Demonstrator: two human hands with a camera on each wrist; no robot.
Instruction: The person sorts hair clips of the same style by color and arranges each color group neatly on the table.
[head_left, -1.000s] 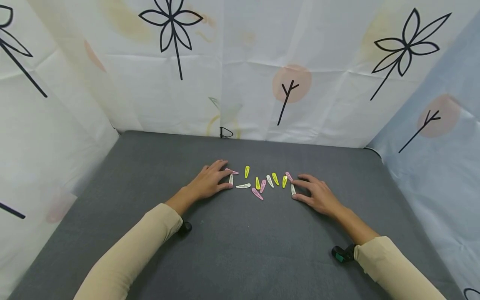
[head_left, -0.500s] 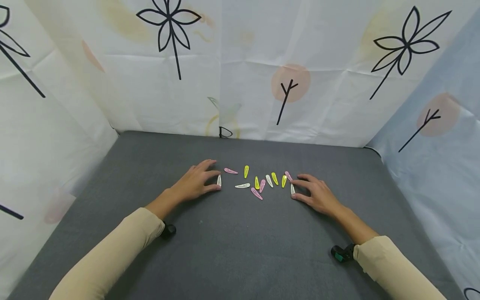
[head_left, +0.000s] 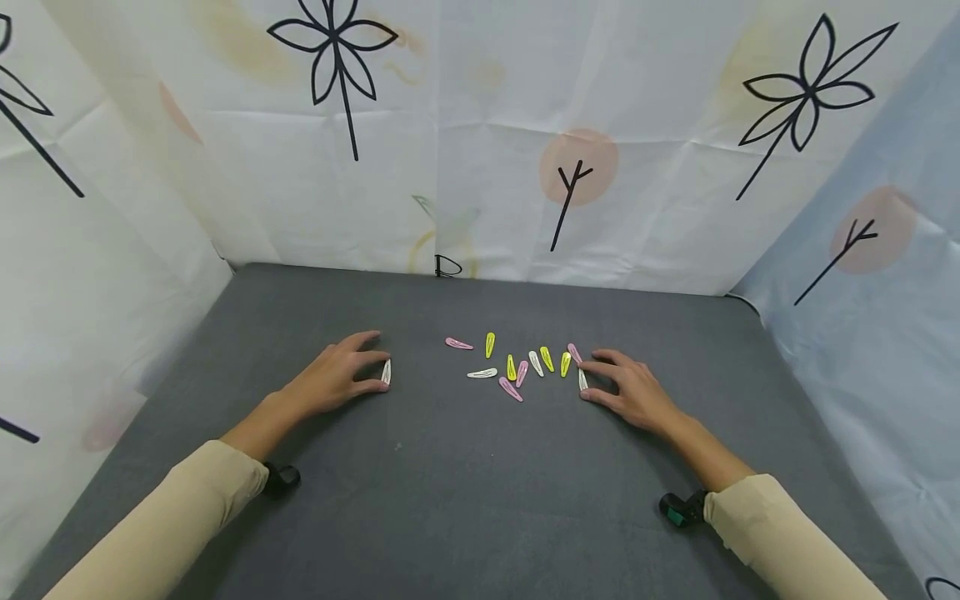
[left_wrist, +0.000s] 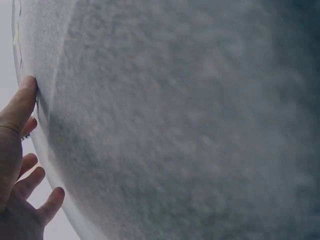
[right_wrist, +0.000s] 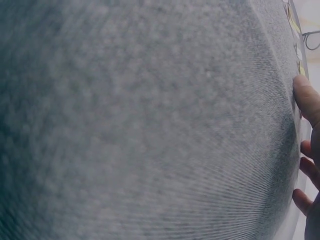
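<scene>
"Which hand is nearer the loose clips (head_left: 522, 372)?"

"The right hand (head_left: 636, 392), beside them, pinching a white clip (head_left: 582, 380) end to end. The left hand (head_left: 339, 377) pinches another white clip (head_left: 386, 372) likewise, well apart leftward."

- Cropping a flower drawing (head_left: 333, 35) behind the gray table (head_left: 487, 500).
- Cutting off the left sleeve (head_left: 161, 521) over it.
- Blurring clips (right_wrist: 294, 21) at the table's edge, right wrist view.

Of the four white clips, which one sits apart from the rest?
The white clip pinched by the left hand, well left of the group. The right hand pinches another white clip; the other two lie untouched between.
</scene>
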